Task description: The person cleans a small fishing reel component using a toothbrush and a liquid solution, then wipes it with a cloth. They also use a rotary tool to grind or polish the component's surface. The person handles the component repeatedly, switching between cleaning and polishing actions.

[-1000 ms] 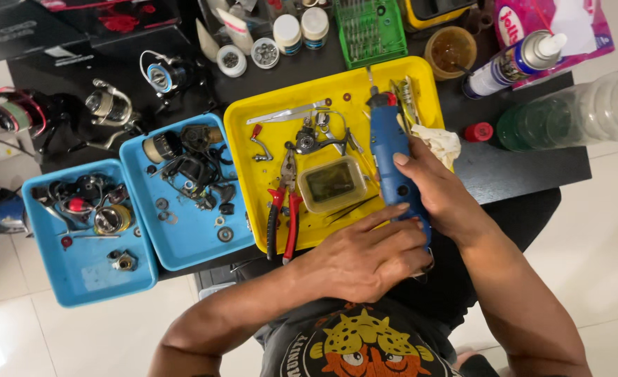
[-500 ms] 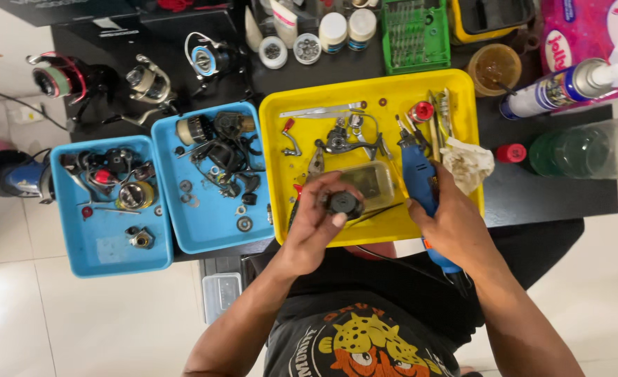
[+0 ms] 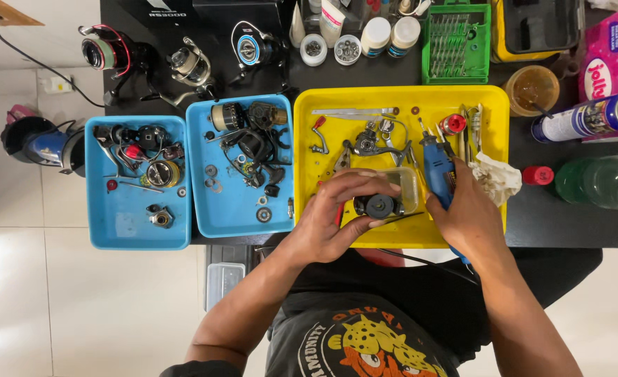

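Black round part (image 3: 379,206) gripped by left hand (image 3: 337,216); right hand (image 3: 466,216) grasps blue rotary tool (image 3: 437,169), lower end hidden.

You have one view only, from the camera on your head. It looks almost straight down from above your chest, fairly near the dark worktop (image 3: 574,223), so your forearms rise from the bottom edge and floor tiles show at both sides.

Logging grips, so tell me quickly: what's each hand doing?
Left hand: closed on a black round part.
Right hand: closed on the blue tool.
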